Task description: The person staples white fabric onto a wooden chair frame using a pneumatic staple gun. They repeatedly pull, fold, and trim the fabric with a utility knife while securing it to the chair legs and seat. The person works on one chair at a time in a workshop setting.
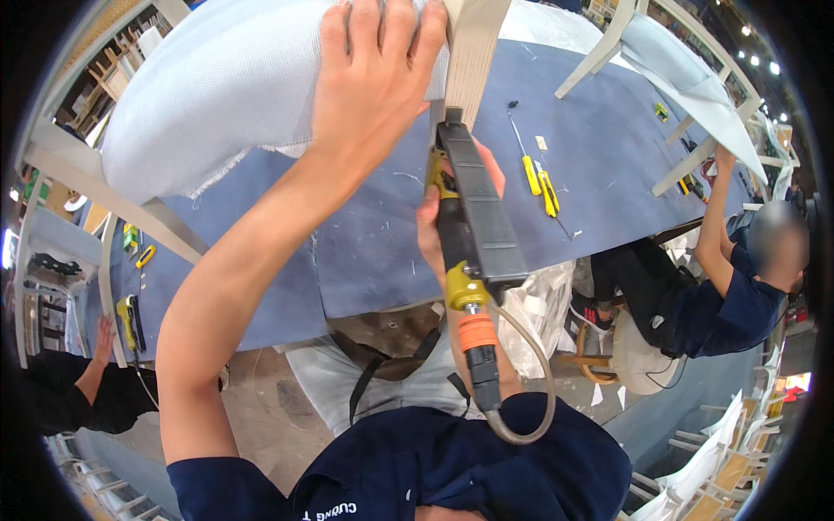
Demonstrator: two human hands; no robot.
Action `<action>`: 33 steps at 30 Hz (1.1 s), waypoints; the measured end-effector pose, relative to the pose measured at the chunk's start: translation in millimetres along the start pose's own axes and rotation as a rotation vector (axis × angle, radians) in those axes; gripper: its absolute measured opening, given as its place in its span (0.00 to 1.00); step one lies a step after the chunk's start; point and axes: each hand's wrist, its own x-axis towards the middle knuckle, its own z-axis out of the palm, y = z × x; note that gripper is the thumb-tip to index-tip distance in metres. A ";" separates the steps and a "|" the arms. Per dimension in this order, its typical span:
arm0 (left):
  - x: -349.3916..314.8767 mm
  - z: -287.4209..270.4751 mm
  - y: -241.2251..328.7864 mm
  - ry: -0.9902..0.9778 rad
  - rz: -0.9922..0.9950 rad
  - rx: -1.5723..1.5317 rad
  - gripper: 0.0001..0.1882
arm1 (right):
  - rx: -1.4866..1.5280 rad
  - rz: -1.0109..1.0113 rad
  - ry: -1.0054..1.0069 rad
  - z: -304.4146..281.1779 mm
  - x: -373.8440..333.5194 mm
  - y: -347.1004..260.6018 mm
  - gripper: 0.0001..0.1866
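Note:
A pale grey-blue woven fabric [226,95] with a frayed edge covers a rounded chair seat at the upper left. My left hand [373,82] lies on it, fingers spread and pressing down beside a light wooden chair leg [473,52]. In the middle, my right hand [432,217] is wrapped round a yellow and black pneumatic staple gun [482,204], partly hiding my fingers. The gun's nose meets the lower part of the leg or sits right at it; I cannot tell whether they touch. A clear air hose [543,373] curves from its orange coupling [476,332].
Blue-grey cloth covers the table [365,243]. A yellow screwdriver [530,174] and a yellow cutter-like tool [547,193] lie at the right. One co-worker [725,295] handles another chair [695,78]; at the left a co-worker's hand [102,339] rests near another staple gun [130,323].

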 end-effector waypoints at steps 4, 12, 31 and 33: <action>1.6 4.7 3.9 0.014 -0.019 0.024 0.59 | -0.017 0.061 -0.103 2.9 -15.7 29.2 0.34; 2.0 10.1 4.8 0.012 -0.026 0.066 0.59 | -0.145 -0.098 -0.052 14.3 -15.8 43.2 0.25; 4.0 17.6 4.0 0.082 -0.010 0.170 0.38 | -0.196 -0.143 0.055 20.0 7.9 21.9 0.19; 3.0 10.5 3.0 0.035 -0.002 0.145 0.43 | -0.142 -0.097 0.047 1.8 7.6 22.0 0.20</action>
